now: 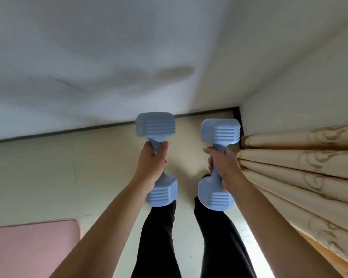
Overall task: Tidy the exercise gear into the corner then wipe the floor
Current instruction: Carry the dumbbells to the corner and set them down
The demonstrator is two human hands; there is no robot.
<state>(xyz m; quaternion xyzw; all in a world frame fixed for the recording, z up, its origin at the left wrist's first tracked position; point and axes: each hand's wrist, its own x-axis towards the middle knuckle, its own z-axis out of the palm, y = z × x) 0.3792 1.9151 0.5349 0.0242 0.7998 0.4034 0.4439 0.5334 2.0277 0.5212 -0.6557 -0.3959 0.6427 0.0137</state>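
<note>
Two light blue dumbbells with ribbed heads hang in front of me above the floor. My left hand (pixel 152 163) grips the handle of the left dumbbell (pixel 156 125), and my right hand (pixel 223 163) grips the handle of the right dumbbell (pixel 220 131). Both dumbbells point toward the room corner (pixel 237 111), where two white walls meet a dark skirting. My legs in black trousers stand below the dumbbells.
A pink exercise mat (pixel 28 249) lies on the cream floor (pixel 48 177) at lower left. Beige patterned curtains (pixel 299 177) hang along the right side, close to my right arm. White walls close the space ahead and to the right.
</note>
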